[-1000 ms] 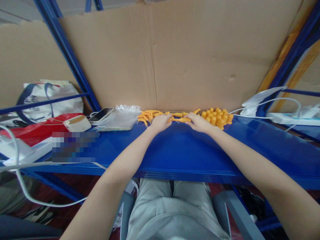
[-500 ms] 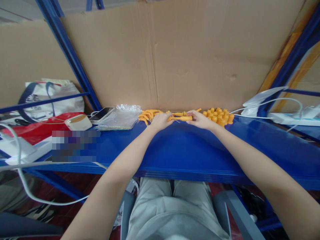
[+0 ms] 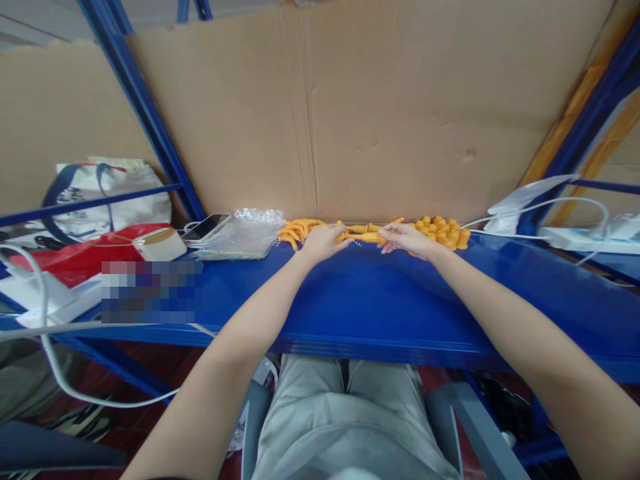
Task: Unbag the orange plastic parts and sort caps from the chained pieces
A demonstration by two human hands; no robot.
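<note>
At the back of the blue table, an orange plastic piece point(image 3: 369, 237) lies level between my two hands. My left hand point(image 3: 325, 241) is closed on its left end, with the fingertips hiding part of it. The fingers of my right hand point(image 3: 406, 240) pinch its right end. A small metal chain point(image 3: 357, 243) shows just below the piece. Behind it lie more thin orange pieces point(image 3: 367, 228). A heap of orange branching pieces point(image 3: 295, 230) sits by my left hand. Several orange knobbed pieces point(image 3: 443, 232) stand clustered beyond my right hand.
Left of the heap are clear plastic bags point(image 3: 237, 237) and a phone point(image 3: 209, 227). Farther left lie a white box point(image 3: 160, 245), a red bag point(image 3: 95, 252) and a white cable point(image 3: 47, 353). A cardboard panel point(image 3: 350, 113) rises behind the blue table point(image 3: 360, 300).
My right hand has shifted slightly right and its fingers have come further round the right end of the orange piece. My left hand stays almost where it was.
</note>
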